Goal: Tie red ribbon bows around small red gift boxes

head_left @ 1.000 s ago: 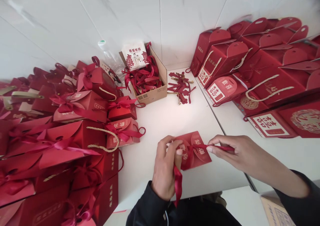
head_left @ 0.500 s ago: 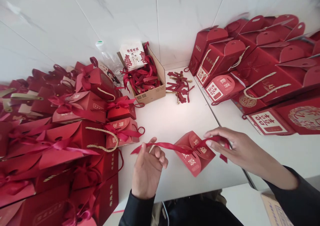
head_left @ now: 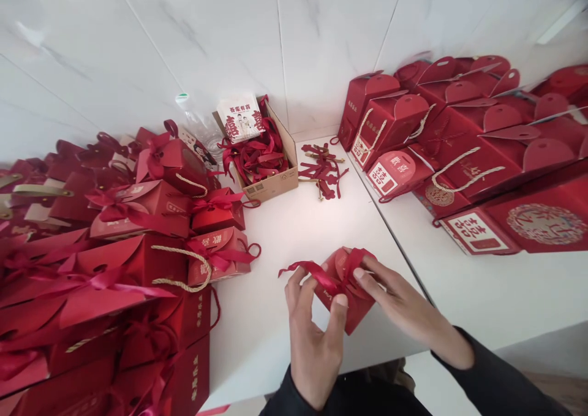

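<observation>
A small red gift box (head_left: 356,309) lies on the white table (head_left: 294,238) in front of me, with a red ribbon (head_left: 305,269) threaded through its top. My left hand (head_left: 315,327) pinches the ribbon's left part between thumb and fingers, just above the box. My right hand (head_left: 395,302) comes in from the right and its fingertips hold a ribbon loop at the box's top. Both hands meet over the box, and part of it is hidden under them.
A heap of ribbon-tied red boxes (head_left: 138,244) fills the left side. A cardboard carton (head_left: 271,183) of red ribbons stands at the back, loose ribbons (head_left: 324,168) beside it. Larger red bags with rope handles (head_left: 459,146) crowd the right, on a second table (head_left: 500,293).
The hands had drawn the ribbon out wide to both sides of the box. Now both have come back together over the box, folding the ribbon into loops.
</observation>
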The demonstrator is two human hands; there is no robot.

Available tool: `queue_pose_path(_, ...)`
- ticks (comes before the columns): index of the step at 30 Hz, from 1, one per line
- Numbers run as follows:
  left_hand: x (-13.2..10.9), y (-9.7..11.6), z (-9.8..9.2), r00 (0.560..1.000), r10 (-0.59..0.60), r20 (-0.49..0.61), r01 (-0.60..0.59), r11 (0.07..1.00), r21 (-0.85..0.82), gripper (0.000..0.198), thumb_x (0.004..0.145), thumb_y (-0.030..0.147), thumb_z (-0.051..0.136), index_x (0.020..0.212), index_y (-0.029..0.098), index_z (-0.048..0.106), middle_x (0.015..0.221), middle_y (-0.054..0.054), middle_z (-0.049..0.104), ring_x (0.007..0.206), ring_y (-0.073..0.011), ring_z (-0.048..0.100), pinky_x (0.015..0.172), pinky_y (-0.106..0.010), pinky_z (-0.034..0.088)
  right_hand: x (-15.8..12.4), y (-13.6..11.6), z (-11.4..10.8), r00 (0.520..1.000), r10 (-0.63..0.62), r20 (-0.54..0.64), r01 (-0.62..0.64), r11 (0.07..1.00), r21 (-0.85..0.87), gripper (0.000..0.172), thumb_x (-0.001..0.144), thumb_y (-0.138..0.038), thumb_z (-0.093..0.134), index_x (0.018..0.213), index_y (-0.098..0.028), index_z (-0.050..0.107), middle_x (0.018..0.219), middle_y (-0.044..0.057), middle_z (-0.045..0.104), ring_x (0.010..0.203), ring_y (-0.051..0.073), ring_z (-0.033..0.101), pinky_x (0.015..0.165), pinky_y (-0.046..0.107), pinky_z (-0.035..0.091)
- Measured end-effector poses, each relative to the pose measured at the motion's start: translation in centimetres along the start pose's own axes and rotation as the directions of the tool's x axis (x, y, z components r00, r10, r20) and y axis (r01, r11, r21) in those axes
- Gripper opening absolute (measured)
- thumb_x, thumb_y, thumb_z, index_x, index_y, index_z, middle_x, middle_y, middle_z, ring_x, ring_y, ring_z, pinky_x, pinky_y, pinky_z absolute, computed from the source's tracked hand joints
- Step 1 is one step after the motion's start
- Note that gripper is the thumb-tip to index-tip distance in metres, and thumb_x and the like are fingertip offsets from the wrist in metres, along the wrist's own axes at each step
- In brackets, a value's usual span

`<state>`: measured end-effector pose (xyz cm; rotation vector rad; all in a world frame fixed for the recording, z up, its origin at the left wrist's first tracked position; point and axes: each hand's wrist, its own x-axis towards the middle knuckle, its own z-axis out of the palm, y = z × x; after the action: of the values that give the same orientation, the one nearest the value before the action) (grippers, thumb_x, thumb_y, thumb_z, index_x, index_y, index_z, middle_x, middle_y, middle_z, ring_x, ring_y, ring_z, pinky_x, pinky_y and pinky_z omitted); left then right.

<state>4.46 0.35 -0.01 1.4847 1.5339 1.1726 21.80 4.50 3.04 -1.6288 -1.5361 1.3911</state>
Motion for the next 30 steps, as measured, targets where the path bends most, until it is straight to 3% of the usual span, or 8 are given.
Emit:
queue_pose_path(3,0.5,0.3,0.0,0.999,-0.01,0.033,0.007,0.996,0.084,0.031,0.096,0.034,0.068,0.126,0.028,0.062,0.142,-0.013,0.055,0.141,-0.0328,0.048,0.111,-0.055,0.049,-0.1,0.8,1.7,0.999,-0.009,-0.05,0.015,0.993,0.117,0.039,0.1,-0.062,0.052,0.099,-0.026,0.067,0.1,0.004,0.073,0.096,0.025,0.071,0.086,0.034,0.058)
queue_pose_path(6,0.9,0.4,0.2,0.998,-0.051,0.022,0.048,0.993,0.112,0.03,0.095,0.032,0.068,0.123,0.026,0.063,0.141,-0.014,0.055,0.139,-0.0332,0.051,0.111,-0.056,0.049,-0.2,1.2,2.4,0.992,0.001,-0.127,0.026,0.978,0.208,0.036,0.098,-0.06,0.059,0.091,-0.025,0.066,0.096,0.004,0.071,0.094,0.024,0.069,0.086,0.033,0.056)
queue_pose_path(10,1.2,0.4,0.8,0.998,-0.058,0.026,0.055,0.992,0.116,0.028,0.093,0.023,0.064,0.121,0.026,0.065,0.139,-0.012,0.056,0.14,-0.0332,0.049,0.112,-0.057,0.048,0.1,0.8,2.6,0.979,0.034,-0.202,0.036,0.941,0.335,0.034,0.097,-0.059,0.063,0.106,-0.026,0.071,0.107,0.005,0.074,0.098,0.023,0.069,0.089,0.033,0.055)
queue_pose_path(16,1.6,0.1,0.8,0.999,-0.053,0.003,0.053,0.994,0.093,0.028,0.088,0.016,0.063,0.115,0.024,0.065,0.132,-0.012,0.058,0.136,-0.0333,0.053,0.111,-0.058,0.048,0.3,1.1,2.8,0.968,0.129,-0.216,-0.014,0.885,0.465,0.035,0.096,-0.057,0.067,0.106,-0.024,0.075,0.1,0.005,0.079,0.083,0.02,0.072,0.075,0.029,0.058)
queue_pose_path(21,1.6,-0.3,0.8,0.999,-0.037,0.007,0.036,0.997,0.072,0.031,0.089,0.018,0.064,0.119,0.027,0.063,0.135,-0.011,0.057,0.136,-0.0323,0.053,0.11,-0.057,0.049,0.1,1.7,3.0,0.959,0.157,-0.234,-0.012,0.853,0.522,0.036,0.096,-0.057,0.067,0.106,-0.024,0.075,0.109,0.007,0.08,0.101,0.023,0.074,0.085,0.031,0.06)
queue_pose_path(24,1.4,-0.5,0.7,0.999,-0.032,0.006,0.032,0.998,0.048,0.032,0.09,0.019,0.065,0.121,0.027,0.063,0.137,-0.011,0.057,0.136,-0.0323,0.053,0.11,-0.057,0.049,0.0,1.6,3.1,0.959,0.157,-0.237,-0.01,0.851,0.526,0.037,0.097,-0.058,0.066,0.107,-0.024,0.075,0.109,0.008,0.08,0.103,0.024,0.075,0.086,0.032,0.061)
queue_pose_path(30,3.0,0.5,-0.8,0.997,0.078,0.011,-0.076,0.988,-0.132,0.042,0.093,0.023,0.07,0.133,0.035,0.061,0.147,-0.007,0.057,0.146,-0.0276,0.046,0.118,-0.051,0.041,0.6,-0.2,1.7,0.953,0.068,-0.295,0.079,0.885,0.459,0.036,0.091,-0.056,0.074,0.114,-0.028,0.07,0.12,0.006,0.076,0.119,0.023,0.069,0.098,0.03,0.057)
